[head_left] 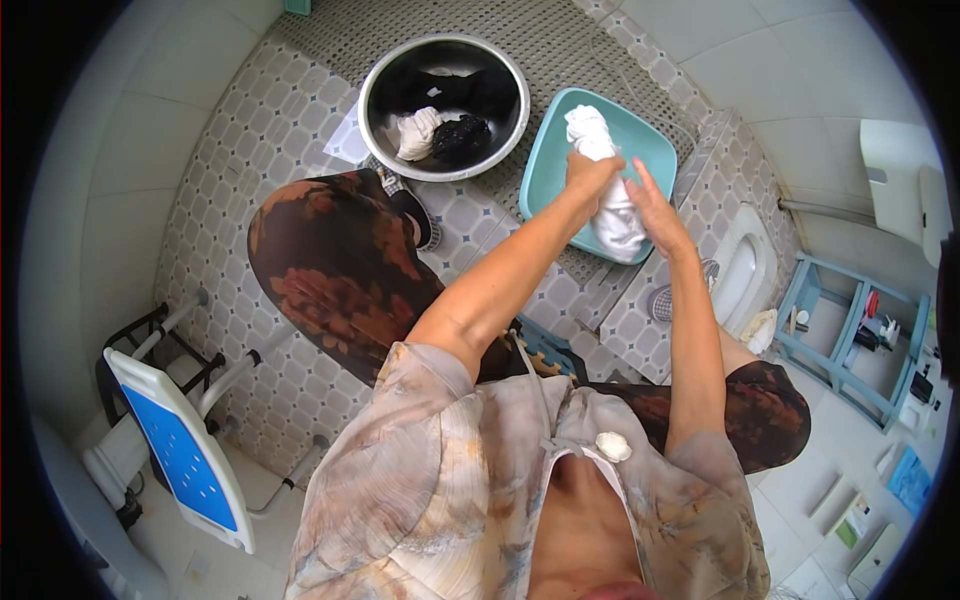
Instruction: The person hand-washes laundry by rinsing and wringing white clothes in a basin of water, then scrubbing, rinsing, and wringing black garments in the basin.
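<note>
A rolled, bunched-up white cloth (620, 228) lies lengthwise in a teal plastic basin (548, 165). My left hand (594, 176) is closed around its middle, with the fingers partly hidden from above. On the right side of the cloth, my right hand (655, 212) has its fingers apart, near or touching the fabric; exact contact is unclear. To the left stands a round metal basin (525, 100) holding a bunched cream cloth (416, 134), a black bundle (461, 141) and more dark fabric (460, 90).
A squat toilet (742, 262) is set in the raised tiled step at right. Beyond it stands a blue-grey shelf (835, 375) with small items. A blue-and-white shower seat (180, 450) is at lower left. Grey perforated mat (345, 40) covers the floor behind the basins.
</note>
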`<control>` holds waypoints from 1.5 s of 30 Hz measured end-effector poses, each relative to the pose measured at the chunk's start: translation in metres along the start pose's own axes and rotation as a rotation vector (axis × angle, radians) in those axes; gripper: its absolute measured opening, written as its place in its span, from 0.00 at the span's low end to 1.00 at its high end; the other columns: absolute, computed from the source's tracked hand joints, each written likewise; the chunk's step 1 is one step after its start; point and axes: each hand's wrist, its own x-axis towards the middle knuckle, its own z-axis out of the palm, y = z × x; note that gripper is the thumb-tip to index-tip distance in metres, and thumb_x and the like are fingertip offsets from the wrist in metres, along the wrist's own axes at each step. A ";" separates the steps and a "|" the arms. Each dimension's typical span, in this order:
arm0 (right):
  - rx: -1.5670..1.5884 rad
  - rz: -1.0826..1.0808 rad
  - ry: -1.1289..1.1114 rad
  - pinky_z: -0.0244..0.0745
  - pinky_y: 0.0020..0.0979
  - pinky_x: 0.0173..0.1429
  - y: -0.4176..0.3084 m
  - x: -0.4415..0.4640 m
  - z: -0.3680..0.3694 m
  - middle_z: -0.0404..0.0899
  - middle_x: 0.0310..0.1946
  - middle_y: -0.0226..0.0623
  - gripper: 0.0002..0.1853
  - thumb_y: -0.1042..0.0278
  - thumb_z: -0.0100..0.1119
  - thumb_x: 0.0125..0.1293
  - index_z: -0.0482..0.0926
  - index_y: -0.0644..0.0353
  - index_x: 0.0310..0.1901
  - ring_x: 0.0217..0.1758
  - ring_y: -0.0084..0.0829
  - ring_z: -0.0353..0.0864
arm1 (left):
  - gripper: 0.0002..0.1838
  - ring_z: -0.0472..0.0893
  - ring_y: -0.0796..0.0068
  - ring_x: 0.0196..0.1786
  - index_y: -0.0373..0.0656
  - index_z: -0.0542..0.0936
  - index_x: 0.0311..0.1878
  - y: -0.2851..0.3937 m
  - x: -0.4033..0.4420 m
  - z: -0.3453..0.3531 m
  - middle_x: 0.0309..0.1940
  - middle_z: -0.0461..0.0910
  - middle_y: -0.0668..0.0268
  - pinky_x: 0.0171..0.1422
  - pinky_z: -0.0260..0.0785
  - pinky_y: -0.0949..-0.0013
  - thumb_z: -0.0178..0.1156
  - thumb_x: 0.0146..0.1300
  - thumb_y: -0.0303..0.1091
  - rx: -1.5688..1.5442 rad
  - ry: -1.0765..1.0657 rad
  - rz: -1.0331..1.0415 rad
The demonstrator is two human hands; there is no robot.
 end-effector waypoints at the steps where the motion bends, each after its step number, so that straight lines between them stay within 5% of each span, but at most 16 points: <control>1: -0.058 -0.056 -0.092 0.57 0.34 0.71 0.006 -0.004 0.001 0.63 0.66 0.51 0.50 0.42 0.64 0.60 0.51 0.65 0.73 0.68 0.41 0.65 | 0.31 0.81 0.56 0.43 0.31 0.69 0.54 0.013 -0.006 0.001 0.46 0.77 0.48 0.46 0.76 0.59 0.68 0.48 0.34 -0.054 -0.027 -0.027; 2: -0.078 -0.142 -0.025 0.62 0.33 0.68 0.012 -0.005 0.007 0.68 0.62 0.50 0.47 0.51 0.70 0.56 0.55 0.66 0.71 0.64 0.37 0.70 | 0.27 0.82 0.58 0.41 0.32 0.72 0.53 0.027 -0.010 0.002 0.45 0.78 0.50 0.44 0.76 0.60 0.67 0.50 0.34 -0.108 -0.055 -0.054; 7: 0.200 -0.088 0.019 0.70 0.29 0.59 0.000 0.000 0.017 0.76 0.53 0.41 0.37 0.59 0.69 0.55 0.66 0.66 0.64 0.53 0.29 0.76 | 0.22 0.82 0.62 0.37 0.32 0.76 0.51 0.071 -0.002 -0.023 0.42 0.79 0.52 0.38 0.75 0.61 0.63 0.56 0.36 0.110 -0.009 -0.171; 11: 0.182 -0.153 0.007 0.71 0.29 0.58 -0.023 0.016 0.015 0.78 0.50 0.39 0.34 0.60 0.68 0.55 0.69 0.67 0.61 0.51 0.27 0.77 | 0.17 0.84 0.67 0.31 0.33 0.82 0.42 0.064 0.074 -0.089 0.30 0.83 0.58 0.37 0.75 0.63 0.64 0.52 0.36 0.267 0.396 0.172; 12: 0.132 -0.175 -0.007 0.70 0.28 0.58 -0.033 0.020 0.017 0.79 0.50 0.40 0.34 0.59 0.68 0.55 0.70 0.68 0.61 0.51 0.28 0.78 | 0.13 0.85 0.65 0.34 0.34 0.84 0.37 0.073 0.080 -0.109 0.32 0.85 0.55 0.41 0.76 0.63 0.64 0.49 0.33 0.400 0.616 0.212; 15: -0.013 -0.257 -0.034 0.69 0.28 0.59 -0.055 0.040 0.030 0.79 0.51 0.42 0.37 0.58 0.68 0.53 0.70 0.69 0.62 0.52 0.30 0.78 | 0.15 0.84 0.52 0.43 0.43 0.84 0.41 0.088 0.086 -0.170 0.37 0.85 0.53 0.53 0.74 0.56 0.62 0.47 0.32 0.606 0.976 0.355; 20: -0.352 -0.453 -0.064 0.69 0.32 0.62 -0.091 0.091 0.066 0.79 0.53 0.49 0.39 0.54 0.68 0.49 0.71 0.62 0.63 0.56 0.40 0.79 | 0.26 0.80 0.48 0.53 0.35 0.81 0.46 0.090 0.083 -0.232 0.48 0.81 0.47 0.61 0.71 0.58 0.69 0.44 0.41 0.817 1.111 0.071; 23: -0.412 -0.565 0.016 0.72 0.37 0.60 -0.098 0.127 0.099 0.79 0.52 0.51 0.36 0.55 0.68 0.48 0.73 0.59 0.60 0.55 0.47 0.78 | 0.31 0.74 0.49 0.61 0.38 0.78 0.53 0.074 0.094 -0.252 0.55 0.77 0.50 0.65 0.66 0.56 0.69 0.46 0.46 0.935 0.974 -0.085; 25: -0.404 -0.661 0.222 0.71 0.40 0.61 -0.081 0.155 0.133 0.78 0.51 0.49 0.32 0.59 0.68 0.48 0.73 0.58 0.57 0.55 0.49 0.76 | 0.35 0.76 0.49 0.58 0.35 0.78 0.53 0.085 0.080 -0.227 0.54 0.78 0.48 0.64 0.67 0.57 0.71 0.44 0.49 1.057 0.992 -0.080; 28: -0.463 -0.599 0.445 0.67 0.45 0.63 -0.058 0.153 0.169 0.75 0.52 0.47 0.25 0.67 0.63 0.52 0.74 0.60 0.54 0.58 0.50 0.72 | 0.34 0.82 0.51 0.50 0.28 0.81 0.45 0.077 0.095 -0.254 0.47 0.81 0.44 0.58 0.71 0.59 0.73 0.39 0.48 0.868 0.653 -0.098; 29: -0.368 -0.590 0.427 0.66 0.46 0.63 -0.045 0.151 0.176 0.75 0.52 0.46 0.24 0.69 0.62 0.53 0.74 0.61 0.53 0.60 0.50 0.70 | 0.33 0.83 0.55 0.44 0.25 0.82 0.38 0.058 0.114 -0.271 0.40 0.83 0.47 0.51 0.73 0.61 0.74 0.35 0.46 0.844 0.740 -0.059; 33: -0.229 -0.467 0.180 0.74 0.37 0.57 0.008 0.102 0.172 0.81 0.44 0.47 0.11 0.74 0.57 0.57 0.83 0.61 0.42 0.49 0.43 0.80 | 0.28 0.82 0.47 0.46 0.27 0.82 0.41 0.068 0.079 -0.228 0.43 0.82 0.42 0.54 0.72 0.57 0.70 0.41 0.43 0.868 0.996 0.017; 35: -0.067 -0.194 0.189 0.77 0.35 0.51 0.026 0.074 0.162 0.84 0.38 0.44 0.10 0.71 0.55 0.59 0.85 0.59 0.39 0.42 0.41 0.83 | 0.25 0.82 0.45 0.44 0.26 0.80 0.40 0.064 0.079 -0.213 0.40 0.82 0.42 0.52 0.73 0.53 0.67 0.44 0.41 0.827 1.201 0.136; 40: 0.114 0.059 0.165 0.78 0.31 0.46 0.060 0.041 0.143 0.85 0.34 0.40 0.12 0.65 0.55 0.63 0.85 0.59 0.42 0.35 0.33 0.84 | 0.24 0.83 0.46 0.38 0.27 0.81 0.38 0.106 0.048 -0.144 0.33 0.82 0.42 0.46 0.75 0.52 0.65 0.45 0.41 0.680 1.174 0.550; 43: 0.492 0.201 0.033 0.77 0.29 0.47 0.050 0.037 0.134 0.82 0.46 0.39 0.20 0.55 0.53 0.70 0.79 0.62 0.53 0.41 0.28 0.82 | 0.20 0.82 0.60 0.30 0.28 0.80 0.36 0.131 0.043 -0.109 0.29 0.83 0.52 0.40 0.75 0.61 0.68 0.43 0.34 0.456 0.803 0.820; 45: 0.764 0.169 -0.023 0.77 0.33 0.49 0.043 0.038 0.131 0.78 0.52 0.41 0.27 0.46 0.52 0.69 0.73 0.61 0.59 0.45 0.31 0.80 | 0.17 0.80 0.68 0.30 0.28 0.81 0.37 0.136 0.051 -0.093 0.29 0.82 0.58 0.38 0.74 0.66 0.69 0.41 0.27 0.261 0.422 0.823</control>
